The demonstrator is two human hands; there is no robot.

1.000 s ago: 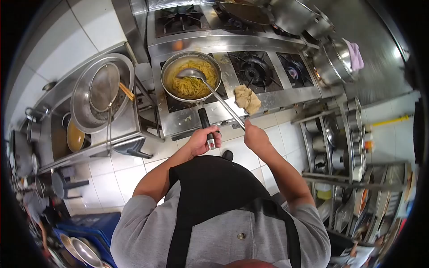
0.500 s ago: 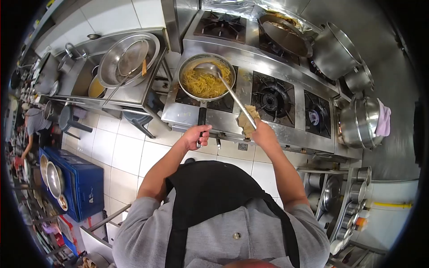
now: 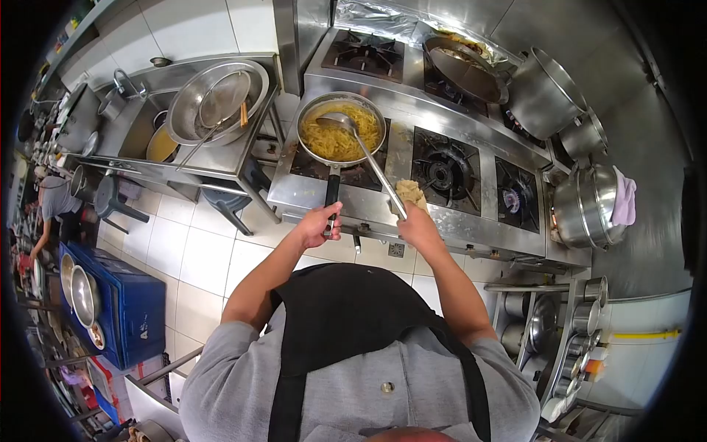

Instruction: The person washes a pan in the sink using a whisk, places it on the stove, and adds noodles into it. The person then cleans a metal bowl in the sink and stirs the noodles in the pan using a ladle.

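My left hand [image 3: 319, 225] is wrapped round the black handle of a frying pan [image 3: 302, 140], which rests on the front left burner. Yellow noodle-like food [image 3: 340, 144] fills the pan. In my right hand [image 3: 420, 224] is the long metal handle of a ladle [image 3: 381, 175], whose bowl lies in the food near the pan's middle. A crumpled tan cloth [image 3: 409, 194] lies on the stove's front edge, just beyond my right hand.
Right of the pan are two front burners [image 3: 442, 175]. Behind stand a dark wide pan [image 3: 465, 72] and large pots [image 3: 543, 92]. At left, a strainer [image 3: 224, 99] rests in a big metal bowl [image 3: 177, 118] beside a sink. Another person [image 3: 57, 199] is at far left.
The view has swung round, showing more of the stove's right side and the blue box at left. The ladle's bowl has shifted slightly within the pan; both hands keep their holds.
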